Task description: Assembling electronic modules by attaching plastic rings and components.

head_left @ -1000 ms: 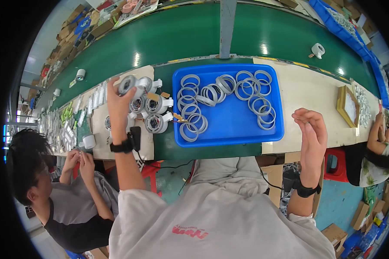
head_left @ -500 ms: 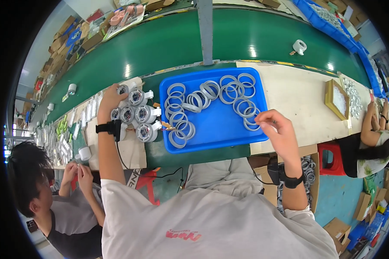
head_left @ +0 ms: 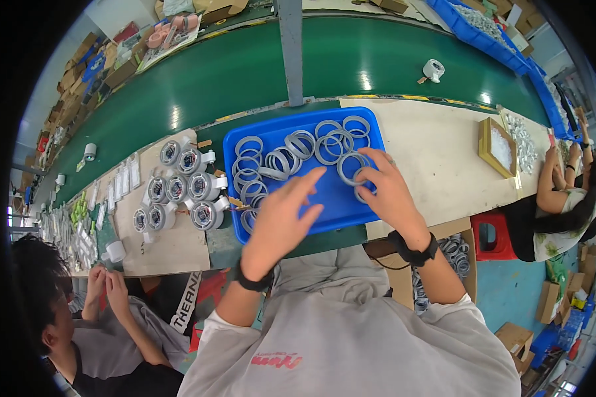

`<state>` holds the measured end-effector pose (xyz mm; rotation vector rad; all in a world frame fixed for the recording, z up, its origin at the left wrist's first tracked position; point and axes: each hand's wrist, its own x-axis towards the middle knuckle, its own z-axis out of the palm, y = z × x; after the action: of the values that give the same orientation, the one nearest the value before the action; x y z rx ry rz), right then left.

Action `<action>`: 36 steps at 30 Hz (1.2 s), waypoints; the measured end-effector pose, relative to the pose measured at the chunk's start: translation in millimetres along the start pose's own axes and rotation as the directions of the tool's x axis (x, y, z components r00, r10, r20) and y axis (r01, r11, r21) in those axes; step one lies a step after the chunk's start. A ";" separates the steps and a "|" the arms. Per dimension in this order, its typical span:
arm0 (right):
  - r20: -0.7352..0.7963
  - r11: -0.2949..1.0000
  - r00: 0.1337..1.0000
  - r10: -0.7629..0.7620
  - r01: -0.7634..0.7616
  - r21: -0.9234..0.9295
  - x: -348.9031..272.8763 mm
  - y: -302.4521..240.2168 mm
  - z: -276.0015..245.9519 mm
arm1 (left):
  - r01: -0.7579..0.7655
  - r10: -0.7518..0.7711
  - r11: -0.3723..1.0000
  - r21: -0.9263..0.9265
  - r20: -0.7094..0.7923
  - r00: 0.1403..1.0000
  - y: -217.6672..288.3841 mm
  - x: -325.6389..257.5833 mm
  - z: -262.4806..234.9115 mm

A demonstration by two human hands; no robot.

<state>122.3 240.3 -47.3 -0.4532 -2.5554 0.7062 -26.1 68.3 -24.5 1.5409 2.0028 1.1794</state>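
Observation:
A blue tray [head_left: 324, 206] holds several loose grey rings [head_left: 249, 147] along its left, far and right sides. My right hand [head_left: 392, 195] is at the tray's right side, its thumb and fingers closed round the edge of a grey ring [head_left: 341, 173]. My left hand [head_left: 281, 218] reaches over the tray's near left part with fingers apart and nothing in them; it hides part of the rings there. Left of the tray stand several round white housings [head_left: 177, 188] with wiring and small parts showing inside, on brown board.
Beyond the tray runs a green conveyor belt [head_left: 225, 69] with a white housing [head_left: 433, 70] on it. A yellow box [head_left: 496, 151] stands to the right. Co-workers sit at left [head_left: 122, 331] and right. Below the table edge is a carton of grey rings [head_left: 454, 257].
My left hand has left the white housings and swung right over the tray. The right hand has come inward onto a ring. The whole view has shifted slightly.

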 end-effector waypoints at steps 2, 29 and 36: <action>0.008 0.993 0.998 -0.059 0.058 0.105 -2.2 -14.7 -6.2 | 0.100 -0.114 0.966 -0.239 -0.043 0.993 7.8 1.3 22.3; -0.395 0.610 0.708 0.585 -0.706 -0.361 207.1 312.3 -98.5 | 0.262 -0.313 0.750 -0.607 0.022 0.949 -16.7 -26.2 4.3; -0.024 0.814 0.940 0.341 -0.308 -0.493 215.5 199.5 -90.3 | 0.115 -0.227 0.707 -0.698 -0.069 0.971 -12.4 -30.2 3.1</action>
<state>22.9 529.3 -15.8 -1.0726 -2.7390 0.1556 -21.2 41.1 -42.1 0.8776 1.4513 1.7377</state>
